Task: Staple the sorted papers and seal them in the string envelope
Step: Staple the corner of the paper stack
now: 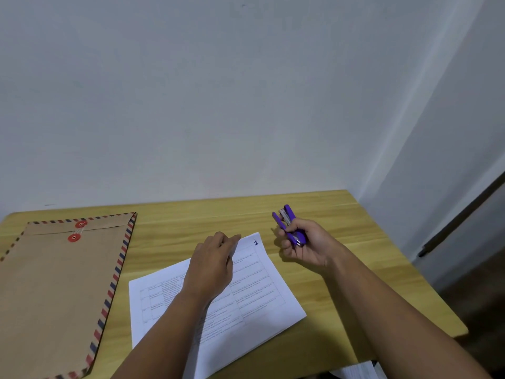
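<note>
My right hand (306,246) has its grip curled round the purple stapler (290,225), fingers wrapped about its lower end, holding it off the desk (191,217) with its mouth gaping open and pointing toward 11 o'clock. My left hand (211,265) lies on the papers (254,294), fingers bent down over their far edge near the top corner; whether they pinch the sheets or only press them I cannot tell. The papers lie flat at the middle of the desk, turned askew, with a blue "1" at the corner near 1 o'clock, just beside the stapler. The brown string envelope (60,283) with its striped border lies flat at 9 o'clock, apart from the papers, string wound between its two red buttons (73,237).
</note>
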